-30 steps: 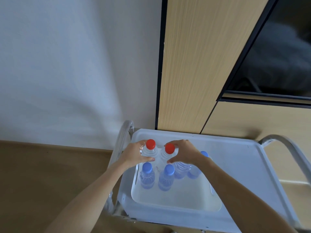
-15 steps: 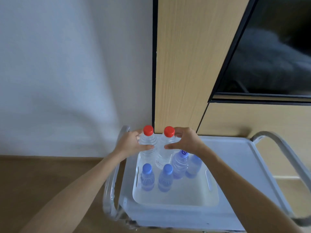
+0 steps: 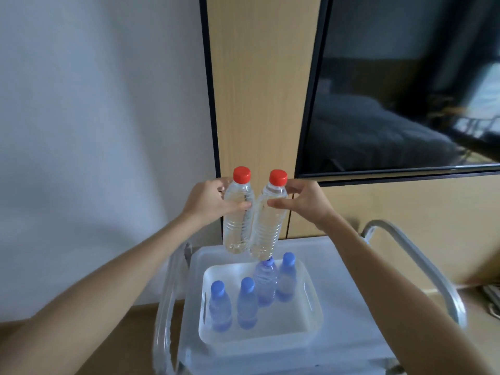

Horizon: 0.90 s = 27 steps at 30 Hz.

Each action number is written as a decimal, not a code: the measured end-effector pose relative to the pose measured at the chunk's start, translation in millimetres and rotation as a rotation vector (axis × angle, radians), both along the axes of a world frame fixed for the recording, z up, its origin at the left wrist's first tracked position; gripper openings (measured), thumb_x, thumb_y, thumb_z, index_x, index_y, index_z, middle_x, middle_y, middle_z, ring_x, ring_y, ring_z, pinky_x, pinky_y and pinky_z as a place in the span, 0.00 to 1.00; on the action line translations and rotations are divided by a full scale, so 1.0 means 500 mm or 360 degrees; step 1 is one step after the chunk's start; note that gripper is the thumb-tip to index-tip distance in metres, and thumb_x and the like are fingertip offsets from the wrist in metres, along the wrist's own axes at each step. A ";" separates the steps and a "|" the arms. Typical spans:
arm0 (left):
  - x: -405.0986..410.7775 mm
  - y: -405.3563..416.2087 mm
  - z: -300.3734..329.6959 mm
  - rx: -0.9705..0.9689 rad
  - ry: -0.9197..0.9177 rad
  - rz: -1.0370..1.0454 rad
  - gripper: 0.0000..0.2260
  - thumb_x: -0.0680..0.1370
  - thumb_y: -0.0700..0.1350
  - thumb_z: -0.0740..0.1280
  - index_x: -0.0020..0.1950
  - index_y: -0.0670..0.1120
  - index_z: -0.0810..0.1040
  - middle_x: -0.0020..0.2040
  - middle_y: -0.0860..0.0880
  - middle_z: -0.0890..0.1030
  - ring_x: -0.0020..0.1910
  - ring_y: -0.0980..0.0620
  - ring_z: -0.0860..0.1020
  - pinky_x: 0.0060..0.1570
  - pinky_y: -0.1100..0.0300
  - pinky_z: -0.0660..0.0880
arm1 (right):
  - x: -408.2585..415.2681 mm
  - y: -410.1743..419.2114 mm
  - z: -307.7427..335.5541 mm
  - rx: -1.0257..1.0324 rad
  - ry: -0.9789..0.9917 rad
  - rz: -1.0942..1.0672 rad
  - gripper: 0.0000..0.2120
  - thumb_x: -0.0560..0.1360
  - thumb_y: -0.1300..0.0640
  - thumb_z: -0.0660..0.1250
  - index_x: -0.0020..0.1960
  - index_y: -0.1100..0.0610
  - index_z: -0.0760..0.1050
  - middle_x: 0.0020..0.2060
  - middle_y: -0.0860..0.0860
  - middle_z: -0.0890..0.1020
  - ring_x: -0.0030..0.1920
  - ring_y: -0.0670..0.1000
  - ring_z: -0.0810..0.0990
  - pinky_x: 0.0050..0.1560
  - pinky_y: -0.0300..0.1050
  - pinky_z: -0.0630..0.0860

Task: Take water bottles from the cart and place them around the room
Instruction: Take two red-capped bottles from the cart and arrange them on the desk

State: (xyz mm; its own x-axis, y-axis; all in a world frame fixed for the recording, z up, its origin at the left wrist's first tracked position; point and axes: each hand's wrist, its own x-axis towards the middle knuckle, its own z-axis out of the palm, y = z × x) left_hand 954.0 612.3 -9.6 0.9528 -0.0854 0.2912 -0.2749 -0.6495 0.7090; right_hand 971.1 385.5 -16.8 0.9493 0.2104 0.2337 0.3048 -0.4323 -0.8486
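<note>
Head view: left hand (image 3: 208, 203) and right hand (image 3: 305, 203) each gripped a red-capped bottle (image 3: 238, 217), touching, above tub (image 3: 311, 331) at 6 o'clock holding four blue-capped bottles (image 3: 246, 307).

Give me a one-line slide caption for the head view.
Left hand and right hand each lift a red-capped bottle above four blue-capped bottles in the cart's white tub.

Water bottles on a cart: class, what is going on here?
A person holds two clear plastic bottles with red caps above the white cart, one in the left hand and one in the right hand. Four blue-capped bottles stand in the white plastic tub on the cart.
</note>
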 end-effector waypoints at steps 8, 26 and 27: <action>-0.031 -0.200 0.110 -0.0058 -0.0221 -0.0282 0.21 0.64 0.59 0.75 0.55 0.56 0.81 0.45 0.60 0.83 0.44 0.66 0.78 0.41 0.73 0.72 | -0.096 -0.194 0.108 0.0158 -0.0173 -0.0232 0.12 0.64 0.55 0.78 0.46 0.49 0.82 0.42 0.44 0.85 0.45 0.43 0.83 0.48 0.38 0.78; -0.244 -1.053 0.068 -0.0080 -0.0175 -0.1258 0.25 0.62 0.65 0.74 0.55 0.56 0.81 0.50 0.55 0.84 0.44 0.60 0.80 0.49 0.62 0.77 | -0.546 -0.961 0.090 -0.0122 -0.0160 -0.1235 0.27 0.60 0.47 0.79 0.56 0.54 0.80 0.48 0.47 0.84 0.47 0.45 0.82 0.50 0.42 0.78; -0.252 -1.102 0.061 -0.0085 -0.0179 -0.1322 0.27 0.61 0.67 0.73 0.56 0.56 0.80 0.50 0.55 0.84 0.44 0.61 0.81 0.48 0.61 0.78 | -0.569 -0.998 0.084 -0.0105 -0.0151 -0.1296 0.25 0.60 0.48 0.79 0.55 0.54 0.81 0.48 0.48 0.84 0.47 0.47 0.82 0.51 0.45 0.79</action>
